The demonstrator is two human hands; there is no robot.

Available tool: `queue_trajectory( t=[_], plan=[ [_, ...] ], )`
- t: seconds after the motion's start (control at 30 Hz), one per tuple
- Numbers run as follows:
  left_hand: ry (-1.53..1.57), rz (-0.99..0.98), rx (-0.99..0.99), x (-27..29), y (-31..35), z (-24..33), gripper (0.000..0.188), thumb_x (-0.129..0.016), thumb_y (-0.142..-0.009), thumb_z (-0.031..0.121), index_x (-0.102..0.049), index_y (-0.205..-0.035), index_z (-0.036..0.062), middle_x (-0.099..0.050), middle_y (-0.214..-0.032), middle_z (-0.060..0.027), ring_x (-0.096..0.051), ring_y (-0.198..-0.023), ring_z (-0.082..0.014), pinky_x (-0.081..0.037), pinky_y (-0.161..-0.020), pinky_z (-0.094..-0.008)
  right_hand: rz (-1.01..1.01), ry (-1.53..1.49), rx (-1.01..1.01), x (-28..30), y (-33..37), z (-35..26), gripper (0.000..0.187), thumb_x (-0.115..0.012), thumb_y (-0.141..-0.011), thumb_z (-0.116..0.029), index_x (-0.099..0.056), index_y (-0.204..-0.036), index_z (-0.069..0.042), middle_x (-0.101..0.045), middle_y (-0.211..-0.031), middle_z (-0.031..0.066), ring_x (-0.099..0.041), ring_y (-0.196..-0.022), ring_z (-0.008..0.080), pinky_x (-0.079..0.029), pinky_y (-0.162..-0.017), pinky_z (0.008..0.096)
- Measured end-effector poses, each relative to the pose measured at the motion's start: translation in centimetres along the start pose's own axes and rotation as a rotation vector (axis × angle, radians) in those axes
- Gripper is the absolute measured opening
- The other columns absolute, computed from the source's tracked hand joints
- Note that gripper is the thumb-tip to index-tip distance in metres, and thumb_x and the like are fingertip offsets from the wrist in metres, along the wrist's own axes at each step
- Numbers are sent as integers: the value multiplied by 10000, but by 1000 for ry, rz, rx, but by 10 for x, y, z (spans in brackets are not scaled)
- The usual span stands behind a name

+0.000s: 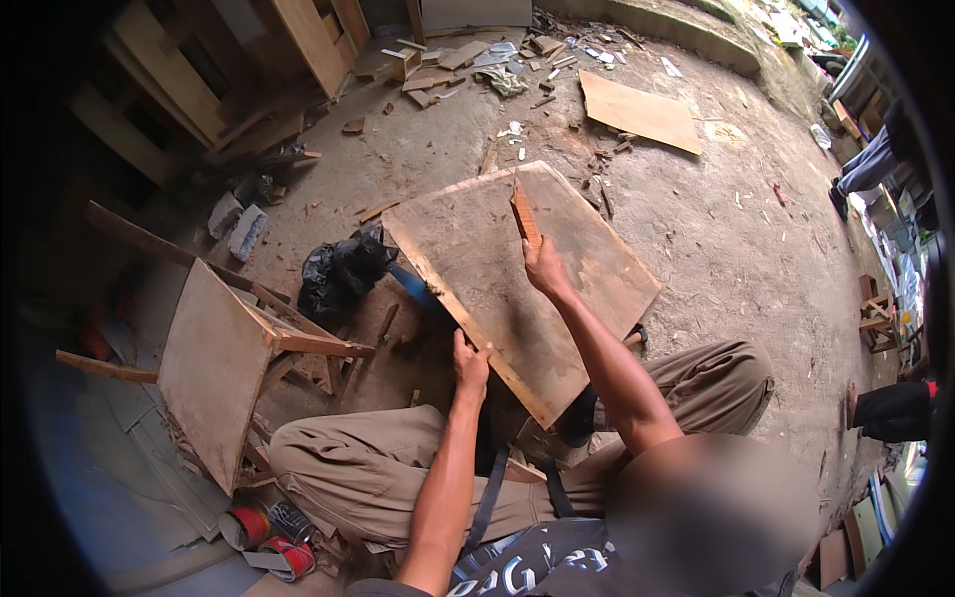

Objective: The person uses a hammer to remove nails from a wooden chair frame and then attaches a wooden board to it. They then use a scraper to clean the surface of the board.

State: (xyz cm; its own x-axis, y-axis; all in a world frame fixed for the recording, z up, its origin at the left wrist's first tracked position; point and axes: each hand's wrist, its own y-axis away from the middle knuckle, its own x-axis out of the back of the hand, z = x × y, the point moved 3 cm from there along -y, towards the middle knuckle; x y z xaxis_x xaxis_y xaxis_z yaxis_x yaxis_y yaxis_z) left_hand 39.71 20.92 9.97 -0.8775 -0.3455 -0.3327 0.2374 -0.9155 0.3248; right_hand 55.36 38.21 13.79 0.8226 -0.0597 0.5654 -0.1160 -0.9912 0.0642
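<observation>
A square wooden panel (pixel 537 289) with a worn, stained face and pale edge strips lies tilted in front of me, between my knees. My left hand (pixel 472 363) is closed on its near left edge, with some fingers hidden beneath. Above the panel's right half, my right hand (pixel 545 267) is wrapped round a reddish-brown piece of wood (pixel 524 214). That piece is short and narrows toward its far end. Whether it touches the panel I cannot tell. Beside the panel's right edge, a dark tool head with a light handle (pixel 637 338) partly shows.
A wooden stool-like frame (pixel 214 368) lies on its side at left, near a black plastic bag (pixel 343 269) and grey blocks (pixel 247 232). Red cans (pixel 288 559) stand at lower left. A thin board (pixel 642 109) and wood scraps (pixel 448 75) lie farther off. Another person's leg (pixel 870 174) shows at right.
</observation>
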Motion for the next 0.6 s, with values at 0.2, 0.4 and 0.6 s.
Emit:
queue_trajectory(
  t=[0.2,0.4,0.6],
  plan=[
    [48,145,130,25,-18,-13,573,-458,-793,-114,-347,-1350,-38,-548,-1226,-173,-543,-1117,-254,-410,-973,-333,-95,124,63,28,23,39,401,-522,-930,-359,-513,-1000,36,-600,-901,312,-595,-879,460,-455,-756,505],
    [-38,80,109,31,-22,-17,525,-485,-799,-88,-420,-1308,19,-595,-1159,-113,-568,-1045,-214,-439,-905,-345,-563,-15,701,2,89,-28,345,-605,-893,-297,-555,-1061,1,-540,-903,202,-557,-853,388,-452,-732,450],
    [-6,122,148,35,-19,-16,415,-501,-816,-54,-521,-1220,41,-624,-1122,-58,-590,-965,-177,-458,-815,-350,-472,132,664,3,89,-27,251,-635,-864,-246,-584,-1014,-51,-557,-904,182,-576,-855,382,-466,-714,460]
  ],
)
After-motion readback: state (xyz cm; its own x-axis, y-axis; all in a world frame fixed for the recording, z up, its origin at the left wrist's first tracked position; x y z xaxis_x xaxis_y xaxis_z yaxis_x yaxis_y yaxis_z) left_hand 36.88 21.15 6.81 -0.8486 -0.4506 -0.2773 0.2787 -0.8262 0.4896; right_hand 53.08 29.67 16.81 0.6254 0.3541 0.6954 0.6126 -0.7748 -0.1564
